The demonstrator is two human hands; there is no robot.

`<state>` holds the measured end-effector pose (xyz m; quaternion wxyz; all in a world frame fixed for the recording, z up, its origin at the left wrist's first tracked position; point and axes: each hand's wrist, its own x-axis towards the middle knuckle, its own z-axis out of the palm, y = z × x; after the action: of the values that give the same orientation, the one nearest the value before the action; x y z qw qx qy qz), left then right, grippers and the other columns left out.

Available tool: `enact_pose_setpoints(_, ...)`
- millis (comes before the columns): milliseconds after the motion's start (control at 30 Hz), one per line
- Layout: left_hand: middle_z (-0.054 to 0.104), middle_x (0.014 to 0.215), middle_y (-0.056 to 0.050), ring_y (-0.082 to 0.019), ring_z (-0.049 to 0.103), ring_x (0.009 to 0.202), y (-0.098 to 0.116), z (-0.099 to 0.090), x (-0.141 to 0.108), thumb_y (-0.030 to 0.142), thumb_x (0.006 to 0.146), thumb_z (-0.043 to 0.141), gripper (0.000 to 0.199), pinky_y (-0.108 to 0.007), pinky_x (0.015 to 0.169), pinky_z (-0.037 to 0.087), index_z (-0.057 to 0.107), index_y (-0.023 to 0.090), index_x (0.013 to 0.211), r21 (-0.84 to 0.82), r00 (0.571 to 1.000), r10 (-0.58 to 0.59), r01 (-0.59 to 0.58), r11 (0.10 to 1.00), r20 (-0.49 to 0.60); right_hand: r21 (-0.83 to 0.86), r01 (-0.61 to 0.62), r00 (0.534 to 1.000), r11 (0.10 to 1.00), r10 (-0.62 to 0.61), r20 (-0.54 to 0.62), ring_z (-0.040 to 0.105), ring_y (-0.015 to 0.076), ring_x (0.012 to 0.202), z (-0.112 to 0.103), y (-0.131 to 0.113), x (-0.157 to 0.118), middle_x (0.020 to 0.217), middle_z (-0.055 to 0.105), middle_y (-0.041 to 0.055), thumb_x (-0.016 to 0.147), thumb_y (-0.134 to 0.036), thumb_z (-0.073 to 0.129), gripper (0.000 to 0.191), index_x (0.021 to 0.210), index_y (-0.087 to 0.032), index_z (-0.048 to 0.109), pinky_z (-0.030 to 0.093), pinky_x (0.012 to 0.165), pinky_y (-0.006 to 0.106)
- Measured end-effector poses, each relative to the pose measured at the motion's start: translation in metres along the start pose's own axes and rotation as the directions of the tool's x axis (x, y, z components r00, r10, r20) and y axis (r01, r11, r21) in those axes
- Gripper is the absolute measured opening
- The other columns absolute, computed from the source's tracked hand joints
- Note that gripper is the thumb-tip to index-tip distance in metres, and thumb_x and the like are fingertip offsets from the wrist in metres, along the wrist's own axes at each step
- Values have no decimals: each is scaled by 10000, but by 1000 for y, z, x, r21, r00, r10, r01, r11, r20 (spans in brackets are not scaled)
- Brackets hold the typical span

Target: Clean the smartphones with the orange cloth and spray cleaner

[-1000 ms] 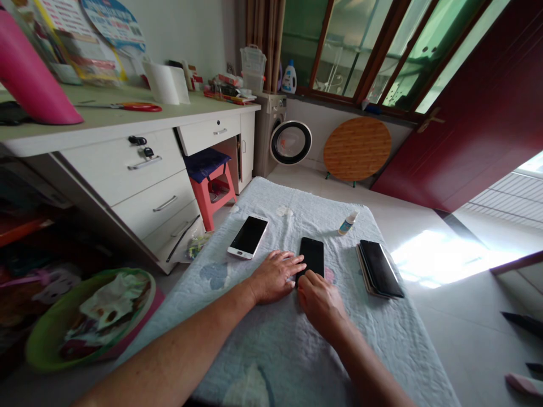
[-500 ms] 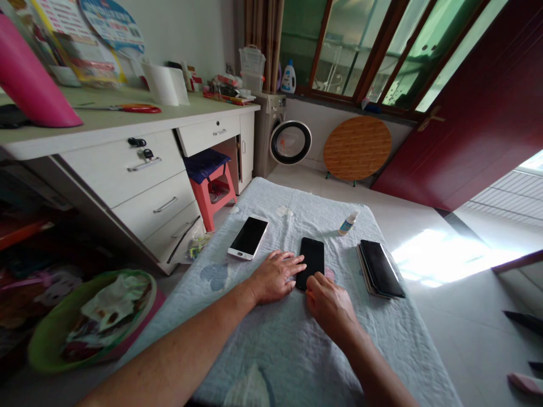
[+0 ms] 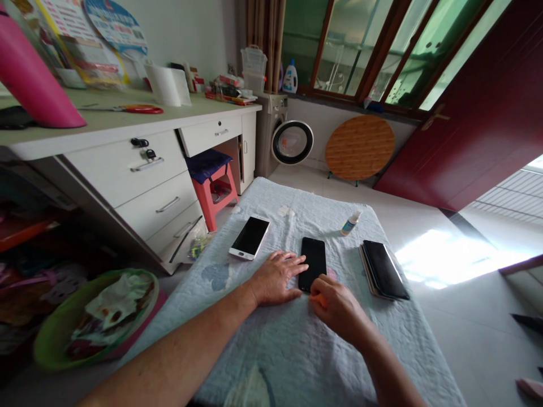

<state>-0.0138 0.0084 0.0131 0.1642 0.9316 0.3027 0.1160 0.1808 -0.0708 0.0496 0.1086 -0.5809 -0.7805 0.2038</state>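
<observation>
A black smartphone (image 3: 313, 257) lies flat on the pale blue cloth (image 3: 237, 350), its dark screen facing up. My left hand (image 3: 278, 277) rests flat beside it, fingers spread, with the fingertips over the phone's left edge. At the phone's lower right end, my right hand (image 3: 339, 305) is closed on a small orange piece (image 3: 319, 299) whose kind I cannot make out; the fingers hide most of it. To the upper left lies a white-framed phone (image 3: 250, 237). A small spray bottle (image 3: 350, 223) stands beyond on the right, and a stack of dark-screened devices (image 3: 384, 270) sits nearer the right edge.
A white desk with drawers (image 3: 156, 186) runs along the left, with a red stool (image 3: 214, 189) under it. On the floor at lower left sits a green basket (image 3: 46, 345) of rumpled things. A washing machine (image 3: 271, 133) with its door open stands at the back.
My right hand has shifted slightly down and right at the phone's near end, and the orange piece now shows in it. My left thumb has moved outward a little.
</observation>
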Motion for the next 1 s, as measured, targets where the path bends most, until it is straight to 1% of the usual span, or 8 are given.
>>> enact_pose_setpoints(67,373,1486,5,-260,356,1314,1,0,0,533,819,582,608,-447,1092,215,420,310,1362,-6,1000,-8,8,1000,-17,39,6,999,999,-7,32,540,124,729,-5,3,-2,822,584,-2,791,-144,476,95,812,-202,548,342,660,223)
enact_pose_setpoints(133,394,1473,8,-253,369,1305,2,0,0,494,836,582,561,-438,1092,221,439,313,1348,-9,999,-14,13,1000,-40,32,-32,998,999,30,56,538,126,721,-10,8,-4,814,591,-4,776,-148,489,97,832,-204,546,341,660,226)
enact_pose_setpoints(267,418,1457,0,-255,390,1289,2,2,1,464,837,595,536,-438,1084,241,460,309,1332,-13,998,-5,5,1000,-64,-38,-127,989,991,129,69,531,126,700,-15,14,-4,801,584,3,765,-151,495,68,808,-192,529,330,656,231)
enact_pose_setpoints(400,424,1453,1,-262,394,1283,1,4,1,456,833,603,534,-445,1075,254,466,312,1328,-15,997,0,-1,1000,-72,-106,-160,985,981,166,48,517,122,680,-12,10,-3,802,571,12,804,-165,473,55,782,-185,520,306,625,233)
enact_pose_setpoints(633,406,1466,12,-256,387,1289,-1,4,1,467,864,560,517,-447,1077,234,444,329,1349,-14,999,4,-5,1000,-54,-169,-94,995,981,86,-54,501,108,668,3,1,2,809,554,6,819,-103,463,104,780,-184,515,291,604,228)
enact_pose_setpoints(767,412,1463,4,-260,391,1285,-2,4,2,518,883,519,508,-449,1068,243,453,317,1345,-17,999,4,-5,1000,-43,-170,-45,994,984,28,-102,499,110,679,15,-4,8,820,552,4,836,-113,484,93,800,-182,535,284,594,231)
enact_pose_setpoints(900,408,1466,-7,-262,384,1292,-2,5,3,540,892,489,515,-441,1067,246,451,304,1348,-7,999,12,-12,1000,-39,-190,0,989,982,-28,-145,498,119,702,23,-12,13,807,550,12,864,-142,490,110,773,-175,542,279,600,238)
enact_pose_setpoints(1000,406,1467,-7,-256,375,1300,-2,5,3,535,899,476,511,-435,1069,240,443,303,1353,-1,999,18,-18,1000,-43,-204,-10,990,979,-19,-141,502,120,708,24,-14,15,804,552,14,868,-152,493,111,772,-174,545,272,597,239)
